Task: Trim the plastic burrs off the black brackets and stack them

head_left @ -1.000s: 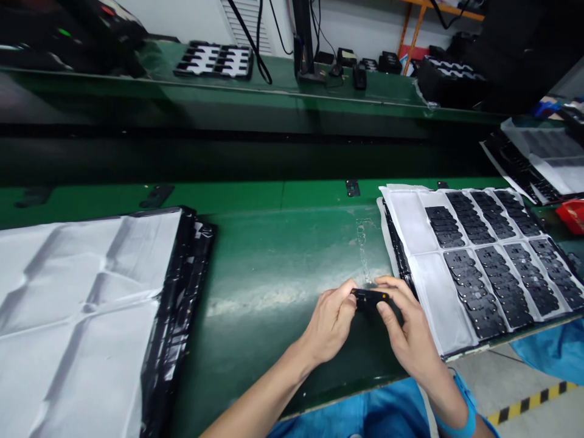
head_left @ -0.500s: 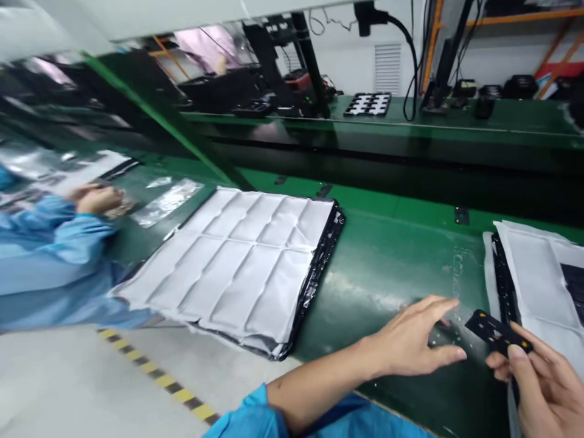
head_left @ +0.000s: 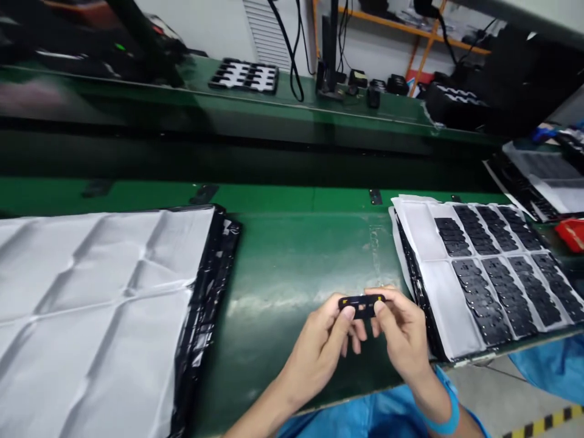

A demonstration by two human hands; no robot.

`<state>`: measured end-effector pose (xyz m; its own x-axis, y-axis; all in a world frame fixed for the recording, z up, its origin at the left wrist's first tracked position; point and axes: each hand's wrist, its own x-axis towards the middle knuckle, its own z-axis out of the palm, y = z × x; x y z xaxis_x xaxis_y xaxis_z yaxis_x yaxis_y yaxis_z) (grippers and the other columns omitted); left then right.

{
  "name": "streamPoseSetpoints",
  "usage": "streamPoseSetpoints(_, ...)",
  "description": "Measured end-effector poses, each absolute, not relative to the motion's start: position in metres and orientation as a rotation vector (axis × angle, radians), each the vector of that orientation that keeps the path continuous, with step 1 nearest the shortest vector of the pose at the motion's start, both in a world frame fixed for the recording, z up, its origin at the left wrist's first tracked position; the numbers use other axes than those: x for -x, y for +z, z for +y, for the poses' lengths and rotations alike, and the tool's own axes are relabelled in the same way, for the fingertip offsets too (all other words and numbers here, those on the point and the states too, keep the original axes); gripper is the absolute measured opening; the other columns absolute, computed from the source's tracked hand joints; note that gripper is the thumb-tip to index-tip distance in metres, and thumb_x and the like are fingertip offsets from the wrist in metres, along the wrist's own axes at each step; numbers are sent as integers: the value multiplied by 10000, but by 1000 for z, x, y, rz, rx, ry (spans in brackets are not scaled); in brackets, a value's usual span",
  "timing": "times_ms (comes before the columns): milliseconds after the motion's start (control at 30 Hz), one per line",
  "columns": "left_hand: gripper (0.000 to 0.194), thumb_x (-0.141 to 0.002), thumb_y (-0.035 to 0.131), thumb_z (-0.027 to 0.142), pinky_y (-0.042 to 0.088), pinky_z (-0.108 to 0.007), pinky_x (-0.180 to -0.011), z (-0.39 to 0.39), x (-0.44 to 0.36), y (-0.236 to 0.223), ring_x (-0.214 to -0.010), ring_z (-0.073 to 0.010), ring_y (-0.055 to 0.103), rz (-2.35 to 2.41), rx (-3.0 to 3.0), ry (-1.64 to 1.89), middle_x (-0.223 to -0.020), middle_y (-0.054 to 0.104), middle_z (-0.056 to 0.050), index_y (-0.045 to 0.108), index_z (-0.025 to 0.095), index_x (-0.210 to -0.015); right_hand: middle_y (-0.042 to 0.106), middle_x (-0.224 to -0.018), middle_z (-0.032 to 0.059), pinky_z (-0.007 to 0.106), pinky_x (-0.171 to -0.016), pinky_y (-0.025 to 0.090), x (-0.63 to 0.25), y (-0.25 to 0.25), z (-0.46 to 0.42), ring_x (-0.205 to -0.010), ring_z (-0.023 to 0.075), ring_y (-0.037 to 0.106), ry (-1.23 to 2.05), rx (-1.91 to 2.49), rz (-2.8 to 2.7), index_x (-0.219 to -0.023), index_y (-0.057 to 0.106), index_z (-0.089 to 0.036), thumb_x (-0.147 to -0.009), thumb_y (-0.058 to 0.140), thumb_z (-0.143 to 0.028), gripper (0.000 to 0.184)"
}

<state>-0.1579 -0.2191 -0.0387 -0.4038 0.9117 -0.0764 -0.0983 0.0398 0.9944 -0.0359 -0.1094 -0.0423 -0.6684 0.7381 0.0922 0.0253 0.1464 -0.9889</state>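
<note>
Between my two hands is a small flat black plate (head_left: 362,306) with yellow marks at its ends and cut-outs in the middle. My left hand (head_left: 322,340) pinches its left end between thumb and fingers. The right end is gripped the same way by my right hand (head_left: 402,331), which has a blue band at the wrist. Both hands are above the green worktop (head_left: 292,255). Close to my right hand stands a stack of trays with a white lined sheet (head_left: 433,280), and rows of black plates (head_left: 481,298) lie in its pockets.
At the left is another tray stack, covered by a white sheet (head_left: 55,298). Single dark pieces, one a small black plate (head_left: 375,196), lie on the bright green strip. A black-and-white tray (head_left: 245,76) sits on the rear shelf. A red object (head_left: 570,235) is at the right edge.
My view has swung to the right. My left hand, open and apart before, now holds the left end of the black plate, which my right hand has brought left, away from the tray stack.
</note>
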Motion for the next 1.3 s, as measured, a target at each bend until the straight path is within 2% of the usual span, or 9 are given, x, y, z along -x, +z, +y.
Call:
streamPoseSetpoints(133, 367, -1106, 431, 473, 506, -222, -535, -225, 157, -38, -575, -128, 659, 1457, -891, 1482, -768, 704, -19, 603, 180, -967, 618, -800, 7, 217, -456, 431, 36, -44, -114, -497, 89, 543, 1557, 710, -1834, -1017, 788, -183, -1065, 568, -344, 277)
streamPoseSetpoints(433, 367, -1117, 390, 444, 426, -225, -550, -230, 162, -43, -529, -105, 530, 1539, -955, 1405, -666, 579, 42, 546, 205, -886, 607, -815, 3, 227, -471, 446, 35, -46, -116, -501, 90, 550, 1591, 698, -1844, -1031, 794, -187, -1069, 559, -363, 296)
streamPoseSetpoints(567, 383, -1113, 371, 462, 383, -235, -539, -231, 161, -43, -527, -112, 465, 1562, -983, 1343, -638, 508, 56, 535, 210, -874, 551, -727, -22, 220, -441, 404, 35, -47, -116, -461, 82, 508, 1555, 747, -1835, -960, 790, -172, -1060, 564, -392, 331)
streamPoseSetpoints(800, 418, -1100, 349, 489, 381, -250, -558, -234, 159, -39, -556, -129, 458, 1520, -945, 1317, -649, 488, 41, 510, 218, -826, 497, -666, -46, 207, -397, 349, 34, -48, -120, -408, 64, 448, 1560, 814, -1773, -862, 774, -166, -1037, 587, -416, 358)
streamPoseSetpoints(1033, 419, -1074, 376, 518, 318, -226, -492, -229, 157, -52, -510, -112, 356, 1534, -799, 1424, -598, 377, 75, 437, 233, -773, 551, -731, -28, 229, -451, 424, 29, -46, -126, -453, 85, 556, 1602, 801, -1786, -948, 795, -175, -1048, 609, -354, 277)
streamPoseSetpoints(1300, 461, -1090, 350, 530, 315, -233, -509, -229, 154, -52, -520, -115, 382, 1563, -866, 1411, -588, 423, 59, 483, 218, -779, 543, -713, -28, 224, -432, 435, 27, -44, -127, -447, 88, 553, 1537, 775, -1797, -980, 811, -183, -1050, 608, -306, 247)
